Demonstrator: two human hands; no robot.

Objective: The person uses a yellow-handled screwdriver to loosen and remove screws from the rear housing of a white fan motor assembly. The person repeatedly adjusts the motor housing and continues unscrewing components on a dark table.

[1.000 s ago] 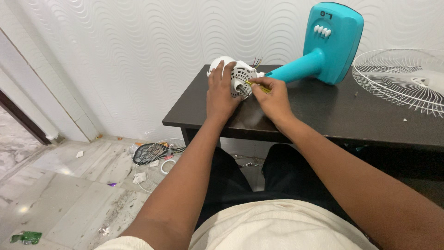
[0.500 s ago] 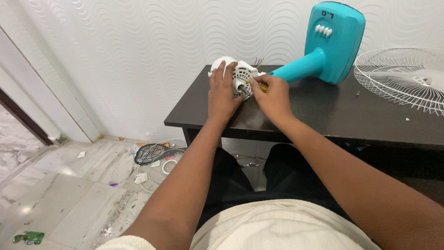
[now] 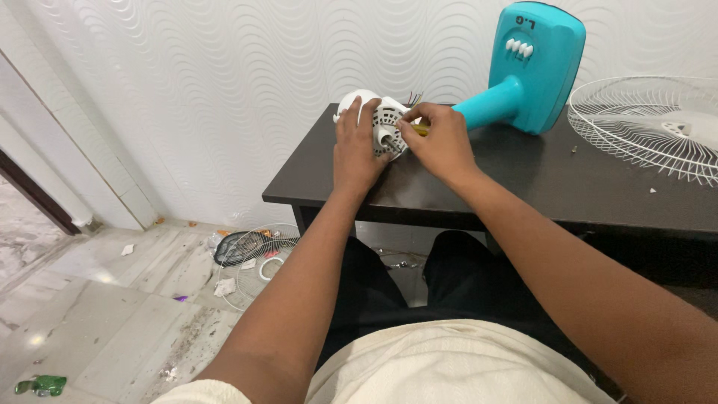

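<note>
The right hand (image 3: 441, 142) pinches a thin yellow tool (image 3: 419, 129) between thumb and fingertips, its grip closed tight on it; only a short piece of the tool shows, and its tip meets the front of the white motor (image 3: 378, 126) near the hub. The left hand (image 3: 356, 146) lies over the left side of the motor, fingers spread and curved around the housing, holding it in a loose, partly open grip.

The motor sits at the far left corner of the dark desk (image 3: 523, 179), close to the wall. Its front face is a white slotted cover with a short shaft in the middle, turned toward the person. A few coloured wires (image 3: 413, 98) stick up from its far side, just behind the right hand's fingers.

To the right of the motor, the teal fan stand (image 3: 527, 71) lies tilted on the desk, its neck pointing toward the motor and its wide base raised at the far right, with white buttons on it. Farther right, a white wire guard (image 3: 651, 127) rests flat on the desk, partly out of view.

Below the desk's left end, another guard (image 3: 258, 258) and scraps of litter lie on the pale floor (image 3: 112, 314).
</note>
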